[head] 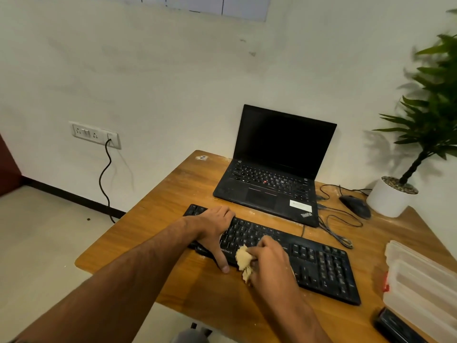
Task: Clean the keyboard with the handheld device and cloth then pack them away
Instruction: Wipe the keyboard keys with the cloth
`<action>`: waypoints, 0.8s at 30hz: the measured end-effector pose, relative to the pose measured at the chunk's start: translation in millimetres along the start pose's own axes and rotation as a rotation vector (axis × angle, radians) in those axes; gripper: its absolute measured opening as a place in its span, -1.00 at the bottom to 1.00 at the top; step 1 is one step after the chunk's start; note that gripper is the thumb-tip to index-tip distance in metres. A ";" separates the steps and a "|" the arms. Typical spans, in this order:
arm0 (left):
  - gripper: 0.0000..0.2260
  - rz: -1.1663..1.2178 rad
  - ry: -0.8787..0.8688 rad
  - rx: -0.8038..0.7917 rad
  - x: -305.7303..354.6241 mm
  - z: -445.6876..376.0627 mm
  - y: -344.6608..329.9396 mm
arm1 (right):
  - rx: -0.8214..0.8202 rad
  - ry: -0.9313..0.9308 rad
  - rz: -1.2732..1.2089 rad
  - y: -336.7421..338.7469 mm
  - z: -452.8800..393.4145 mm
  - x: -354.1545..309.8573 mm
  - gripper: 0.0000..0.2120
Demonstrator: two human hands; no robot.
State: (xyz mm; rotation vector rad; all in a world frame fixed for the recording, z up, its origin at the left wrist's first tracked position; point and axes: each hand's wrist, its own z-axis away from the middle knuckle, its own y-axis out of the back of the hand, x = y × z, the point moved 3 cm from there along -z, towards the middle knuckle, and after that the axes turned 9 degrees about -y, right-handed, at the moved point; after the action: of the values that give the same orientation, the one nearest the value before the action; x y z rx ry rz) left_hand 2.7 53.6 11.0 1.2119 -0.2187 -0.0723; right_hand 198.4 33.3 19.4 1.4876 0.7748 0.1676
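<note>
We are seeing bare counter [158, 219] lying open left of the keyboard [321, 266]; the laptop [272, 184] is blocking behind it, cables [338, 226] and plastic box [420, 285] are crowding the right.

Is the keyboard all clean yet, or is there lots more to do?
Not yet. The right hand is wiping the keyboard with the cloth while the left hand steadies it. Nothing looks packed: the plastic box sits closed. Whether the handheld device was used, I can't tell.
</note>
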 end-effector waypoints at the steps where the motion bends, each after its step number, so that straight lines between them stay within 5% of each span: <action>1: 0.32 -0.009 -0.007 0.001 1.0 -1.0 0.2 | 0.009 0.010 -0.024 -1.8 -2.6 -6.6 -0.65; 7: 0.18 -0.007 -0.022 0.045 0.1 -2.9 1.5 | -0.068 0.076 -0.017 -13.5 -31.7 -39.9 -0.62; 16: 0.30 0.003 0.017 -0.019 2.4 -1.0 4.1 | 0.035 -0.155 0.021 7.3 -22.5 29.7 -0.63; 24: 0.24 -0.039 -0.001 -0.006 5.4 -0.6 6.7 | -0.005 0.018 -0.029 -7.3 -42.7 -34.8 -0.73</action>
State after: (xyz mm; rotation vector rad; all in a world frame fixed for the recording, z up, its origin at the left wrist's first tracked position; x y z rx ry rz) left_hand 7.6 55.6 17.8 1.2103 -0.1957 -0.1076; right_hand 145.9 48.5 29.5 1.4716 0.8099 0.1613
